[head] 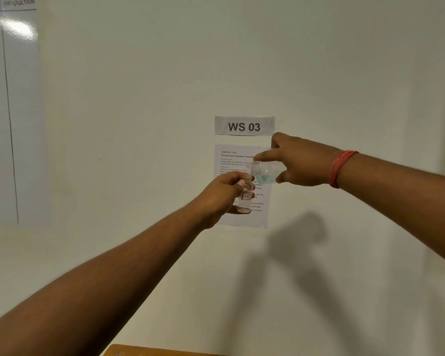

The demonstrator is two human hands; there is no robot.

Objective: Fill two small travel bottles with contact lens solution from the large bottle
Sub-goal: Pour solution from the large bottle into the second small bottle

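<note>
1. Left hand (222, 192) grip: fingers and thumb curled round a small bottle (245, 197), held upright, mouth up, no cap on it.
2. Small bottle is clear, with a red-and-blue label on its side. Fill level is hard to read.
3. Right hand (303, 163) grip: thumb and fingers wrapped round a large bottle (263, 170), tipped roughly on its side with the open neck pointing left.
4. Large bottle's neck sits just above the small bottle's mouth, close to touching; can't tell if they make contact.
5. Large bottle is clear plastic with a greenish patch on its lower side. Liquid stream not visible.
6. Both bottles are held up in the air in front of the wall (139, 111), arms stretched forward.
7. Red band (341, 168) wrapped on the right wrist.
8. Behind the hands: a "WS 03" sign (244, 126) taped on the wall, with a printed task sheet (231, 160) just below it, partly covered by the hands and bottles.
9. Whiteboard (0, 111) at far left with a black vertical line and some writing on top.
10. Sliver of the table (144, 350) edge at the bottom of the view, brown.
11. Arm shadows fall on the wall, lower right.
</note>
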